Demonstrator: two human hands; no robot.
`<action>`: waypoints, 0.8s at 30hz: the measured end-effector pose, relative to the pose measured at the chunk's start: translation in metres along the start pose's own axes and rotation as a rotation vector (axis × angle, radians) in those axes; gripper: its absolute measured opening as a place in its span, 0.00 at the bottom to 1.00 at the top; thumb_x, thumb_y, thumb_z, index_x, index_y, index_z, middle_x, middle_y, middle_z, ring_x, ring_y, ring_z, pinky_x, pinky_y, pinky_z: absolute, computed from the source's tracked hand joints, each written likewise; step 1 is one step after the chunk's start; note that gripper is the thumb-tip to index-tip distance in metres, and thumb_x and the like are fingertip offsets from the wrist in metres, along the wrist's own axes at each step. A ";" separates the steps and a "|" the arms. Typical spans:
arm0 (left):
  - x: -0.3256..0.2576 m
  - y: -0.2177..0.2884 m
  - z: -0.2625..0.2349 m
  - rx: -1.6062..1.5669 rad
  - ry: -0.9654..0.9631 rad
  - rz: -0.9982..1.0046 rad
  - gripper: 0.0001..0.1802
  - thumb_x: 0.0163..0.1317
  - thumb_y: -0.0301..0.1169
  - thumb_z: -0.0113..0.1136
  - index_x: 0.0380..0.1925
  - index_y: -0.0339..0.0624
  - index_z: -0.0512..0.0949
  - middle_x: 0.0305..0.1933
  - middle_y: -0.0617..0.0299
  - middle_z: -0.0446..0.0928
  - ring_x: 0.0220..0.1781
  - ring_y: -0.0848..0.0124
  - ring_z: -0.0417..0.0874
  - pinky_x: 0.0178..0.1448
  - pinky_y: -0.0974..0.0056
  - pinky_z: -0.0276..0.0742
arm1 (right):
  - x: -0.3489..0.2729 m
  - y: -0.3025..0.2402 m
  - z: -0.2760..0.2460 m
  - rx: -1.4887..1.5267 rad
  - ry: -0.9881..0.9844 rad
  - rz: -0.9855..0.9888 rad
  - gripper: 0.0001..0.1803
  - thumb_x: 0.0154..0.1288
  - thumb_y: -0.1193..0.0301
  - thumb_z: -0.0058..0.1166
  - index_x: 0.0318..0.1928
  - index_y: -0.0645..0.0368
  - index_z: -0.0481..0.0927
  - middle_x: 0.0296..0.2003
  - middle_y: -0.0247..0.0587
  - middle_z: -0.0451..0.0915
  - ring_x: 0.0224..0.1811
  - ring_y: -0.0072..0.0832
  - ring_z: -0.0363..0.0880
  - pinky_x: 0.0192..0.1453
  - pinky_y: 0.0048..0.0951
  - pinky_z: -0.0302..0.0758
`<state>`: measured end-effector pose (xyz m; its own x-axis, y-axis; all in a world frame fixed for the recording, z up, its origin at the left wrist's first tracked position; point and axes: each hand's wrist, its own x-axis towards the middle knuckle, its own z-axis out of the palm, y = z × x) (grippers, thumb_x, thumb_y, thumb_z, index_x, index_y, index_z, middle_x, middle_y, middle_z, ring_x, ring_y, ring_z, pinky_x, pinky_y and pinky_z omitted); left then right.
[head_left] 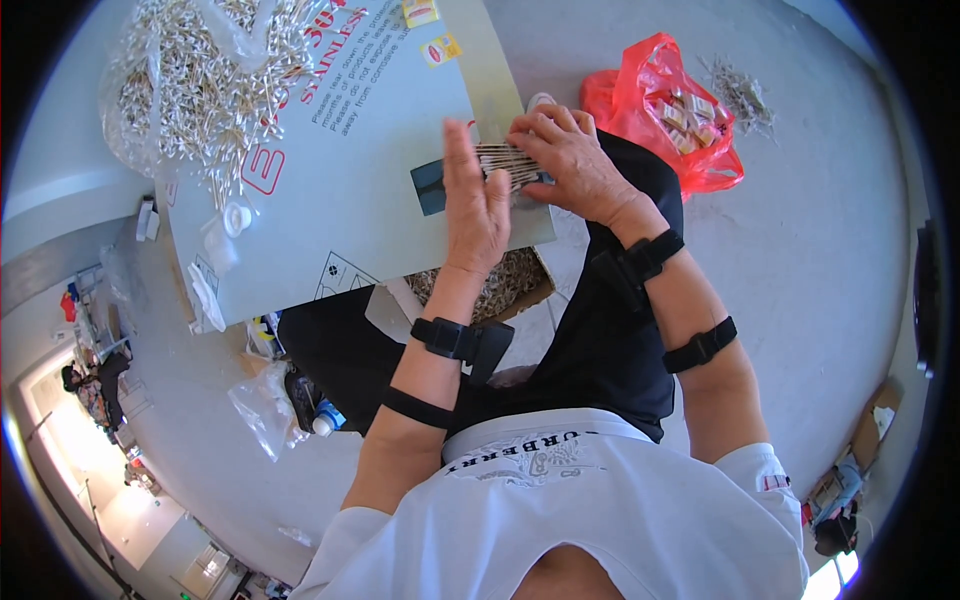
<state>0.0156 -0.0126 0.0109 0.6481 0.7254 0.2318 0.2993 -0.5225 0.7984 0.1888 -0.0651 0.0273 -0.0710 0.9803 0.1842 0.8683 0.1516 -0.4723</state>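
Observation:
A bundle of thin wooden-stick cotton swabs [505,158] lies between my two hands, over the near right part of the sheet-covered table [370,225]. My right hand [578,168] is closed on the bundle's right end, with its fingers curled over the sticks. On the other side, my left hand [474,205] is held flat and edge-on, its fingers stretched out along the bundle's left end. A dark flat piece [428,187] shows on the table beneath the left hand. The palm side of the right hand is hidden.
A clear bag heaped with cotton swabs [200,90] occupies the table's far left, near a small white roll [237,219]. Below the table edge is a cardboard box of sticks [515,283]. On the floor at right sit a red plastic bag with small packs [660,120] and loose swabs [740,90].

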 end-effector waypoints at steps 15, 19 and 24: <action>0.018 0.005 0.017 -0.314 0.269 -0.059 0.37 0.76 0.52 0.33 0.72 0.31 0.50 0.77 0.39 0.45 0.79 0.49 0.45 0.78 0.53 0.46 | -0.001 0.003 0.005 0.023 0.048 -0.010 0.35 0.43 0.66 0.73 0.56 0.55 0.77 0.57 0.36 0.73 0.67 0.39 0.63 0.69 0.50 0.55; 0.019 0.001 0.014 -0.317 0.394 -0.156 0.35 0.76 0.48 0.35 0.71 0.29 0.52 0.76 0.40 0.49 0.78 0.52 0.51 0.77 0.55 0.49 | -0.002 0.004 0.002 0.022 0.053 -0.025 0.35 0.43 0.66 0.73 0.56 0.54 0.77 0.57 0.36 0.73 0.66 0.39 0.63 0.69 0.50 0.55; 0.020 0.000 0.024 -0.402 0.382 -0.156 0.34 0.77 0.47 0.36 0.69 0.27 0.54 0.74 0.43 0.55 0.75 0.54 0.58 0.75 0.56 0.54 | -0.001 0.000 0.000 0.033 0.055 -0.012 0.36 0.42 0.65 0.73 0.56 0.55 0.77 0.57 0.36 0.73 0.66 0.39 0.63 0.68 0.49 0.55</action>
<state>0.0459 -0.0090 0.0025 0.2963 0.9296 0.2192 0.0332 -0.2393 0.9704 0.1888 -0.0658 0.0266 -0.0538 0.9700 0.2369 0.8508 0.1687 -0.4976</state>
